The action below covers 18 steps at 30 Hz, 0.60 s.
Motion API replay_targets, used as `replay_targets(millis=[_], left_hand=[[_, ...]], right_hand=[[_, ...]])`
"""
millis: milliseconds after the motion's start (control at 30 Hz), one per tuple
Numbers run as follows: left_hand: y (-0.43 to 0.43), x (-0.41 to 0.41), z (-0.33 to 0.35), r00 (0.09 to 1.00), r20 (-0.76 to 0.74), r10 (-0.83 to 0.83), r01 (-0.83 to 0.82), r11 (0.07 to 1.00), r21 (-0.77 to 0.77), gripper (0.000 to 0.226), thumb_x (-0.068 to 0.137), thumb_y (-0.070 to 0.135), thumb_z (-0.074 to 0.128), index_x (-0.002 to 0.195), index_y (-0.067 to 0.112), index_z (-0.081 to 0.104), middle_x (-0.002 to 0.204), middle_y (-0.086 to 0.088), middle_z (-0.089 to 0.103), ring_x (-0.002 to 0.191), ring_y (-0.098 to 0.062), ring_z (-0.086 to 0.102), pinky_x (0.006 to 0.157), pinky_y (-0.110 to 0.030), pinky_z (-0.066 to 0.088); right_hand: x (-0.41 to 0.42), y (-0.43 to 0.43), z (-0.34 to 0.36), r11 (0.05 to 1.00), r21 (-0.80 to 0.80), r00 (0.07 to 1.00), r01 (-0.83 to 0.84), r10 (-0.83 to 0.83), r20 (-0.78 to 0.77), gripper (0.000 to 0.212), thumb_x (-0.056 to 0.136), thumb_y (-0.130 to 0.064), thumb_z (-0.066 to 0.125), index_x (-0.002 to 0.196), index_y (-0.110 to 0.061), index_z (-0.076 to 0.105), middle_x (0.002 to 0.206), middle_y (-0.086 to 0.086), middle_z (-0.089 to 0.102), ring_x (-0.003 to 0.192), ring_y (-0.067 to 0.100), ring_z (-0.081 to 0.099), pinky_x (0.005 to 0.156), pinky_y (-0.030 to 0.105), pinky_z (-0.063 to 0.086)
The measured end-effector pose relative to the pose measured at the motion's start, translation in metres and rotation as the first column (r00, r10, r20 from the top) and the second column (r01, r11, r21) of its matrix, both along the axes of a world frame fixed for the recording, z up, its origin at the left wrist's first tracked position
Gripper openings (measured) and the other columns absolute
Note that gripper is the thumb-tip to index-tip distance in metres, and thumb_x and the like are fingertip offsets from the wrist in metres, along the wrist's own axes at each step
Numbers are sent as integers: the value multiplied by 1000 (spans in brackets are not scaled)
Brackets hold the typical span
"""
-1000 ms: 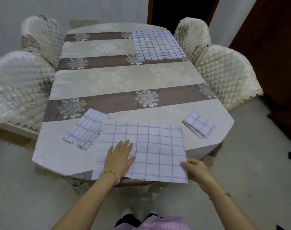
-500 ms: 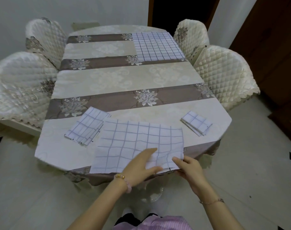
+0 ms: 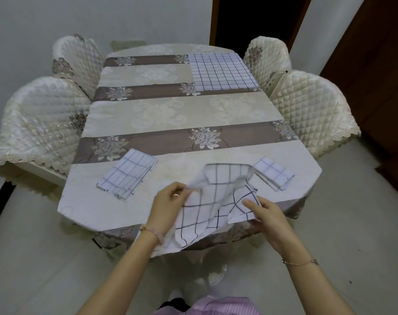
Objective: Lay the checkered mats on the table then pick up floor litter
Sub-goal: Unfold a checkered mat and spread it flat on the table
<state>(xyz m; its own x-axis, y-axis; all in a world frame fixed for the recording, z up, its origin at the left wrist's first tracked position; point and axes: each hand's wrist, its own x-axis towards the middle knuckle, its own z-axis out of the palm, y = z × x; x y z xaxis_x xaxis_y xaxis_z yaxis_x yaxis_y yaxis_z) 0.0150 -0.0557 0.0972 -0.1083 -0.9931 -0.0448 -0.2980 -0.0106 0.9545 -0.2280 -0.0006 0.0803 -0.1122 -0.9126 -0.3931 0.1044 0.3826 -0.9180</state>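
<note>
At the lower centre of the frame, the left hand (image 3: pixel 168 204) and right hand (image 3: pixel 267 213) both pinch a crumpled checkered mat (image 3: pixel 216 201) lifted over the near edge of the table (image 3: pixel 170 117), between two folded mats (image 3: pixel 127 176) (image 3: pixel 273 173), with another mat (image 3: pixel 223 72) spread flat at upper right.

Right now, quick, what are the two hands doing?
Left hand: closed, pinching the left edge of the crumpled checkered mat.
Right hand: closed on the same mat's right edge, lifting it off the table.
</note>
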Motion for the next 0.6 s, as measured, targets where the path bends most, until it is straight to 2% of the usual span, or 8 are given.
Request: replay_targets(millis=[33,67,133,167,233,333,433,600], left_hand=[[-9,12,1,998,-23,61,-61,998,23,16,88,17,61,73,21,62,69,7,60,63,2,53,59,-13,44],[-18,25,0,991,-45,125,-123,991,60,18,89,17,59,72,21,61,67,6,58,62,-3,52,58,-16,44],[-35,51,-4,968,-56,243,-234,963,133,20,91,18,57,72,19,60,63,4,54,60,-9,48,56,-22,41],[-43,65,-7,958,-36,284,-276,950,149,20,92,18,56,72,19,61,62,3,53,59,-10,46,55,-22,40],[-56,92,-13,940,-1,341,-336,927,163,17,92,19,57,77,14,63,65,1,53,63,-14,48,58,-24,43],[-74,129,-20,913,34,406,-406,900,158,16,89,22,60,89,7,65,80,-11,62,79,-23,55,74,-37,49],[-87,157,-24,890,75,450,-456,877,150,20,88,26,62,93,7,66,95,-15,66,90,-25,59,87,-46,49],[-107,180,-22,868,79,491,-497,858,131,15,88,25,62,93,13,67,96,-8,66,92,-22,58,87,-37,46]], right_hand=[[-6,-4,-3,999,0,999,39,-39,27,16,72,-37,76,72,-24,67,71,-10,61,71,10,60,68,26,49],[-12,-10,-7,996,12,994,94,-94,60,19,76,-34,74,91,-23,70,89,-9,68,86,9,63,71,24,49],[-25,-24,-19,977,86,972,193,-202,116,45,83,-29,70,122,-10,59,119,1,62,111,17,56,84,30,50],[-30,-31,-23,968,113,962,225,-239,132,47,84,-27,69,125,-7,57,120,4,62,112,21,55,91,35,49],[-37,-45,-27,953,159,946,259,-283,155,39,84,-25,68,119,-7,62,109,6,68,104,24,61,95,40,49],[-41,-71,-27,955,127,941,269,-288,175,21,87,-23,64,104,-11,68,89,2,76,80,16,71,74,33,56],[-41,-98,-24,966,62,962,253,-257,89,15,92,-16,57,97,-7,67,98,9,71,89,22,67,76,33,54],[-39,-139,-6,988,-1,971,157,-154,-180,17,91,-16,60,94,-1,67,94,15,67,85,26,62,78,35,50]])
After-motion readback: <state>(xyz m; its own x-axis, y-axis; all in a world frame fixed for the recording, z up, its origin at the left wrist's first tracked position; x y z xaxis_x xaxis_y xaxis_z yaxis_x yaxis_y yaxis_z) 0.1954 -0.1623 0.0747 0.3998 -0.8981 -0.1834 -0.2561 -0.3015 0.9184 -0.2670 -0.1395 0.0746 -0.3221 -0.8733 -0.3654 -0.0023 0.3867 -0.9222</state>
